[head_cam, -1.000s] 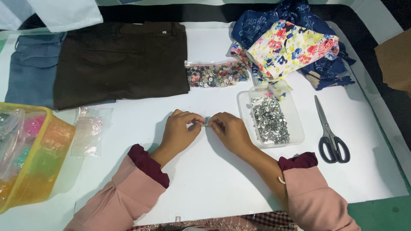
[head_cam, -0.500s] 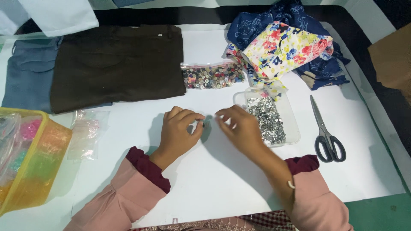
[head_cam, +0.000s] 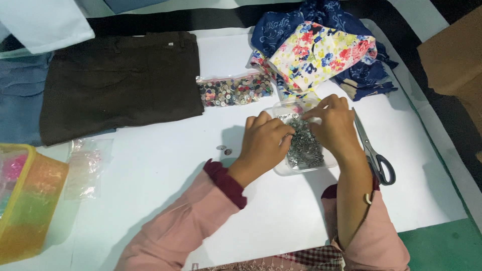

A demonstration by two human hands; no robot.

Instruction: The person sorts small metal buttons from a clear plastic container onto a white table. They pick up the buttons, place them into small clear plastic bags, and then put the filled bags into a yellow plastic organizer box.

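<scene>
White tabletop (head_cam: 150, 170) holds a clear tray (head_cam: 281, 168) of small metal fasteners (head_cam: 304, 145). Left hand (head_cam: 263, 143) and right hand (head_cam: 334, 125) rest curled over it, fingertips picking; what they pinch is hidden. These pieces look light, hard and slippery, best pinched at the rim.

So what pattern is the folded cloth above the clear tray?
A colourful floral print on pale yellow, seen in the head view.
</scene>
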